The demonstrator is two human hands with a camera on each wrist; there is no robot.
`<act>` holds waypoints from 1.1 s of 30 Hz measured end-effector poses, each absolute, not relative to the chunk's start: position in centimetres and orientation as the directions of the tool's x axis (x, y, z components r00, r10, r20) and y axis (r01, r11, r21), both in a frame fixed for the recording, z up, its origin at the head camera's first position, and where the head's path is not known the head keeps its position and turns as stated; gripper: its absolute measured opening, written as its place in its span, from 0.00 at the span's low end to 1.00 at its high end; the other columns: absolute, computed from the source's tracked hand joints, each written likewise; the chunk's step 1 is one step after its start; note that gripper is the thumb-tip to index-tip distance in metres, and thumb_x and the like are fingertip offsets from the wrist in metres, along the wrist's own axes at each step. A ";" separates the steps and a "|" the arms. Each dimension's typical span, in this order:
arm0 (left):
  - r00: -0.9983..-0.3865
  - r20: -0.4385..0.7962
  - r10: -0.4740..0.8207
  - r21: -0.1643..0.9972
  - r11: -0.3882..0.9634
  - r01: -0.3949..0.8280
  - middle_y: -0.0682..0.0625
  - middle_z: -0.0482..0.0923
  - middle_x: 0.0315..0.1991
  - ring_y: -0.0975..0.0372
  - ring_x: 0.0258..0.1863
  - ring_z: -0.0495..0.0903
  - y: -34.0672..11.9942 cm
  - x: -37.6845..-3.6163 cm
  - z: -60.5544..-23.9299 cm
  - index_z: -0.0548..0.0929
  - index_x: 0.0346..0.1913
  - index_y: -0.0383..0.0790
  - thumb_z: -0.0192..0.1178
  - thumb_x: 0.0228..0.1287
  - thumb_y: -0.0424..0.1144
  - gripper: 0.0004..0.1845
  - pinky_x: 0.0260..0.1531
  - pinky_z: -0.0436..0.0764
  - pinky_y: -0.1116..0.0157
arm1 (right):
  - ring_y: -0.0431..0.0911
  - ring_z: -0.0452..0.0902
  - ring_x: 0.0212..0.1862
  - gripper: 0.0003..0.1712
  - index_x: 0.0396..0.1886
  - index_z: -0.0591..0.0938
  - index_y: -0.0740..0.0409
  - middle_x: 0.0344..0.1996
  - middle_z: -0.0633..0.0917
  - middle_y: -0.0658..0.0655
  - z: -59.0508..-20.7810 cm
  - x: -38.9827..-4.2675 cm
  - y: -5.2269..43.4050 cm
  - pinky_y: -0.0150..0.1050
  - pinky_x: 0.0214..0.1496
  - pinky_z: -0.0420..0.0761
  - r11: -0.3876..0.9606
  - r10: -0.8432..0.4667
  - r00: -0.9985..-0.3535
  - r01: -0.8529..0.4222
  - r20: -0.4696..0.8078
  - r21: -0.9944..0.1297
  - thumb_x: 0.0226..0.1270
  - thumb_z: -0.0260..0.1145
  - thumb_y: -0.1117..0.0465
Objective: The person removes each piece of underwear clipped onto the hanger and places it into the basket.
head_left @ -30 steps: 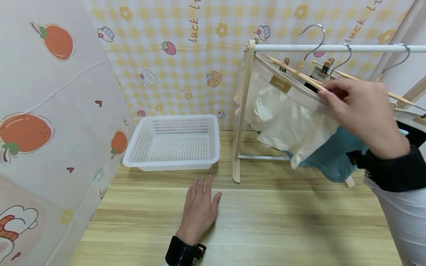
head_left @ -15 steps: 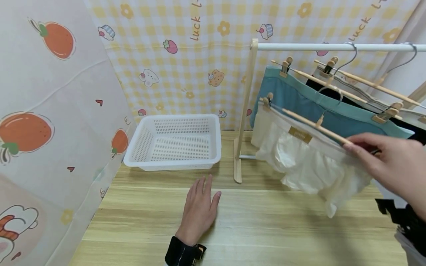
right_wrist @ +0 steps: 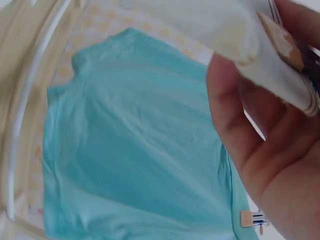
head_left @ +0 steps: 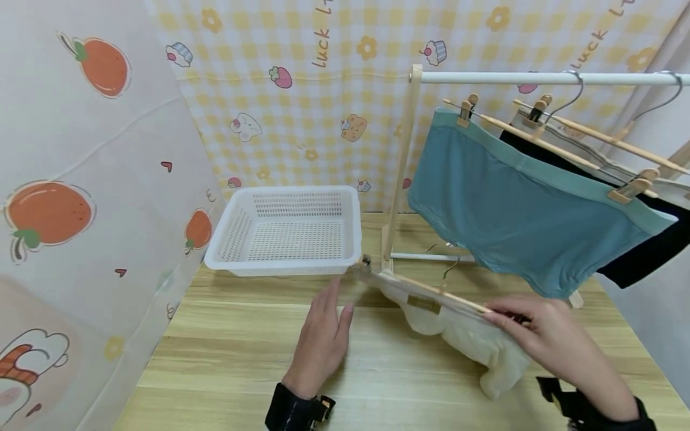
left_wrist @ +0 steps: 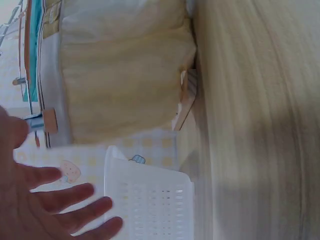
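Right-hand fingers (head_left: 509,317) pinch the wooden hanger (head_left: 431,288) bearing cream shorts (head_left: 474,341); left hand (head_left: 320,341) flat, fingers straight.

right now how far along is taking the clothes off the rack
One piece is off: the right hand grips a wooden hanger with cream shorts still clipped on, low over the table. The left hand rests flat on the table by its clip end. The white basket holds nothing yet. The teal shorts and a black garment hang on the rail.
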State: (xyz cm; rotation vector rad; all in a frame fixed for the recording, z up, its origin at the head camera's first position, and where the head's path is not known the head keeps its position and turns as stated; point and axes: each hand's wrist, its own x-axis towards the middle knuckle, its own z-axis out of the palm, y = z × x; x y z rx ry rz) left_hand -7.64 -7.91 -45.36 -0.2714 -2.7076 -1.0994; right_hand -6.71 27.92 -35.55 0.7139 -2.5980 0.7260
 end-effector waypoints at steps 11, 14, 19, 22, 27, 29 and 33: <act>-0.923 0.384 -0.022 0.838 0.427 0.339 0.41 0.78 0.71 0.47 0.68 0.79 -9.0 -8.1 -44.8 0.72 0.76 0.38 0.47 0.89 0.39 0.21 0.65 0.82 0.48 | 0.27 0.70 0.27 0.15 0.46 0.93 0.41 0.31 0.84 0.33 -39.3 -7.0 24.1 0.24 0.28 0.72 0.543 -0.465 -0.801 -0.594 0.377 -0.593 0.68 0.77 0.68; -0.921 0.380 -0.092 0.870 0.375 0.321 0.43 0.85 0.59 0.53 0.54 0.85 -9.6 -8.5 -45.0 0.78 0.70 0.36 0.52 0.87 0.36 0.17 0.54 0.85 0.62 | 0.27 0.70 0.27 0.13 0.46 0.93 0.40 0.31 0.83 0.33 -40.0 -7.2 23.6 0.26 0.29 0.73 0.570 -0.426 -0.833 -0.550 0.353 -0.611 0.70 0.76 0.65; -0.930 0.341 -0.136 0.892 0.358 0.275 0.43 0.89 0.52 0.58 0.50 0.87 -10.7 -8.8 -45.2 0.84 0.65 0.36 0.59 0.83 0.35 0.15 0.52 0.85 0.67 | 0.29 0.75 0.29 0.11 0.43 0.95 0.42 0.32 0.87 0.36 -41.4 -7.6 23.0 0.31 0.29 0.77 0.594 -0.344 -0.871 -0.491 0.350 -0.638 0.68 0.77 0.64; -0.937 0.325 -0.130 0.895 0.363 0.260 0.43 0.89 0.51 0.59 0.50 0.87 -11.0 -8.8 -45.3 0.85 0.63 0.36 0.62 0.81 0.36 0.15 0.53 0.86 0.67 | 0.29 0.78 0.31 0.10 0.40 0.95 0.41 0.32 0.89 0.37 -42.3 -7.8 22.7 0.30 0.31 0.79 0.619 -0.262 -0.892 -0.447 0.368 -0.645 0.65 0.80 0.63; -0.954 0.270 -0.132 0.919 0.330 0.215 0.45 0.89 0.51 0.62 0.50 0.87 -11.0 -8.8 -45.2 0.87 0.60 0.35 0.65 0.79 0.37 0.13 0.53 0.84 0.71 | 0.30 0.82 0.35 0.11 0.34 0.93 0.40 0.32 0.89 0.38 -43.3 -8.1 22.5 0.24 0.39 0.78 0.662 -0.122 -0.911 -0.370 0.394 -0.651 0.59 0.84 0.62; -0.960 0.244 -0.136 0.931 0.310 0.192 0.45 0.89 0.50 0.64 0.48 0.86 -11.0 -8.8 -45.1 0.87 0.59 0.35 0.66 0.78 0.37 0.13 0.49 0.83 0.72 | 0.30 0.82 0.36 0.11 0.33 0.93 0.41 0.32 0.89 0.39 -43.7 -8.2 22.5 0.23 0.40 0.78 0.673 -0.095 -0.910 -0.357 0.403 -0.647 0.58 0.85 0.63; -0.970 0.199 -0.141 0.954 0.255 0.158 0.44 0.88 0.48 0.67 0.44 0.85 -10.8 -8.8 -44.9 0.87 0.58 0.35 0.67 0.77 0.37 0.13 0.43 0.81 0.72 | 0.30 0.82 0.36 0.11 0.32 0.93 0.44 0.32 0.89 0.41 -44.2 -8.4 22.5 0.22 0.39 0.78 0.694 -0.078 -0.898 -0.361 0.433 -0.623 0.55 0.86 0.65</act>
